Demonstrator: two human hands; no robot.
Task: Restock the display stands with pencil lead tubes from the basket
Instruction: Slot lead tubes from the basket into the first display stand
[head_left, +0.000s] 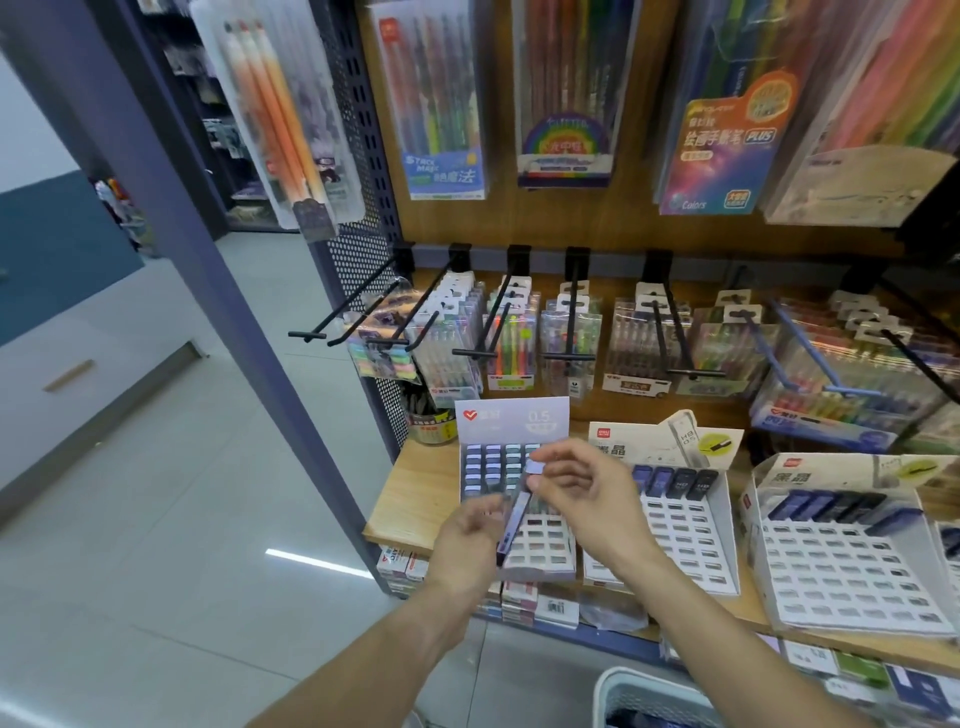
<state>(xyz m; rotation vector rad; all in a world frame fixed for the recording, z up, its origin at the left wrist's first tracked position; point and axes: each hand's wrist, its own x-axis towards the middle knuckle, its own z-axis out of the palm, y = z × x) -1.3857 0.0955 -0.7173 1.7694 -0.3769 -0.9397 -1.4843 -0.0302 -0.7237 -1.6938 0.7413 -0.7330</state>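
My right hand (576, 486) pinches a pale lilac pencil lead tube (535, 466) above the leftmost display stand (511, 423), whose upper rows hold several tubes. My left hand (470, 535) grips a few more tubes (511, 527) in front of that stand's lower rows. Two white stands sit to the right: the middle stand (670, 540) and the right stand (852, 561) each carry only a top row of dark blue and black tubes. The white basket (644, 688) shows at the bottom edge, with dark contents.
The stands sit on a wooden shelf (410, 493). Black hooks (571, 322) with hanging pen packs jut out just above them. A pen cup (428, 421) stands at the shelf's back left. Boxed goods fill the lower shelf (535, 603). Tiled floor lies to the left.
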